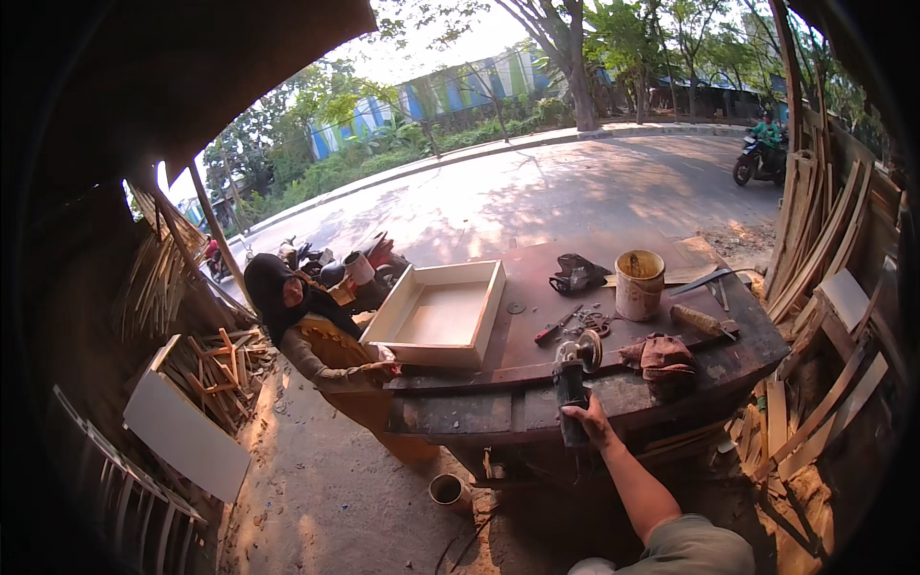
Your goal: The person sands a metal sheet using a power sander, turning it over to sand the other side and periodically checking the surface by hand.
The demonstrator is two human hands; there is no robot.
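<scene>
One hand (586, 418) on the angle grinder (573, 383), fingers wrapped around its body.
Could slip off the workbench (537, 398) edge; disc sits near that rag (659, 356).

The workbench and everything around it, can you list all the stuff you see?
workbench: one, dark brown, centre
shallow wooden box: one, pale, bench's left end
bucket: one, cream, bench's far side
rag: one, reddish-brown, bench's right front
screwdriver: one, red handle, mid-bench
co-worker: one, dark headscarf, left of bench, a hand at the box
white board: one, leaning at left
motorbike: one, on road
grinder: one, dark, bench's front edge
right hand: gripping the grinder
left hand: not visible
</scene>
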